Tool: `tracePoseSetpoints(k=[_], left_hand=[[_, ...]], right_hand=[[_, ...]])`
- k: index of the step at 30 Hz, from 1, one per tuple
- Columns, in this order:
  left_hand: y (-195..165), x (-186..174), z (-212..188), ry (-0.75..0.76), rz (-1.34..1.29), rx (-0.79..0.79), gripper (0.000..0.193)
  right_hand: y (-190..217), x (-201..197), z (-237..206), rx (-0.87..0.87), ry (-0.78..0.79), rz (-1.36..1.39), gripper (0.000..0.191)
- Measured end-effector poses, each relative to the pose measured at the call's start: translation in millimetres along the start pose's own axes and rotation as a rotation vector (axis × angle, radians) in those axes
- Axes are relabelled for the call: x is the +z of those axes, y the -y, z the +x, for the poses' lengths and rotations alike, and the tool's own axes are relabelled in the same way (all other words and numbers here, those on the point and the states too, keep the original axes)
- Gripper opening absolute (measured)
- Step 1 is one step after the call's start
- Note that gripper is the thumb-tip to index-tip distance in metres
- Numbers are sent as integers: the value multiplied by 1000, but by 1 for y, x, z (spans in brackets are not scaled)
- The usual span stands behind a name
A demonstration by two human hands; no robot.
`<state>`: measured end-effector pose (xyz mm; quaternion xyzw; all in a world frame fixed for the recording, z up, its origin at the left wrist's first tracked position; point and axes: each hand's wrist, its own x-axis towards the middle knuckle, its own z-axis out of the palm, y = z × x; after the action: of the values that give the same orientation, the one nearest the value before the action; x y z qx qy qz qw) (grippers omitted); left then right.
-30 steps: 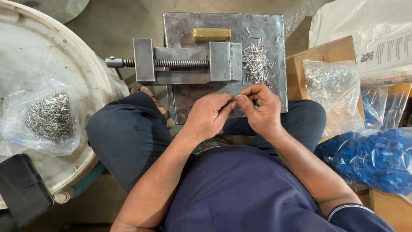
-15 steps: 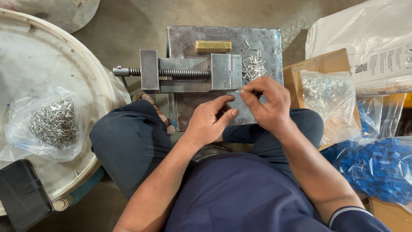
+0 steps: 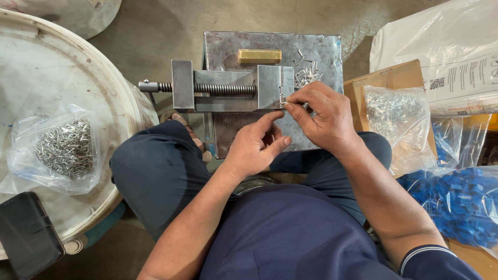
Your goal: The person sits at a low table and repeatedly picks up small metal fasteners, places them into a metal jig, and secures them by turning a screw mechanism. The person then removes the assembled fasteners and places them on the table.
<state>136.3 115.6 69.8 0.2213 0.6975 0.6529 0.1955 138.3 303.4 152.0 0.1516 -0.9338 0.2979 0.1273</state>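
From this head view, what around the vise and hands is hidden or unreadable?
- Head view: what the right hand pinches at the vise jaw is too small, covered by its fingers.
- Left hand: palm side hidden.
- Loose metal pins: too small to count.
- Blue parts bag: cut off by the right edge.

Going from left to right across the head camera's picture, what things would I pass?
Black phone → clear bag of small metal pins on the white round lid → metal vise → loose pins on the steel plate → cardboard box → bag of blue plastic parts.
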Motion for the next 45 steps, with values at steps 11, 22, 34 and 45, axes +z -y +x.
tracePoseSetpoints(k=[11,22,34,45], left_hand=[[-6,-3,-1,4,47,78,59],[-1,0,-3,7,12,127,37],[-2,0,-3,18,42,81,36],[2,1,-2,-2,79,172,18]], right_hand=[[-16,4,-21,150,-89,22,12],[-39,32,-57,455,-54,-98,19],[-40,39,-64,463,-55,-33,15],[-29,51,-87,657,-103,995,17]])
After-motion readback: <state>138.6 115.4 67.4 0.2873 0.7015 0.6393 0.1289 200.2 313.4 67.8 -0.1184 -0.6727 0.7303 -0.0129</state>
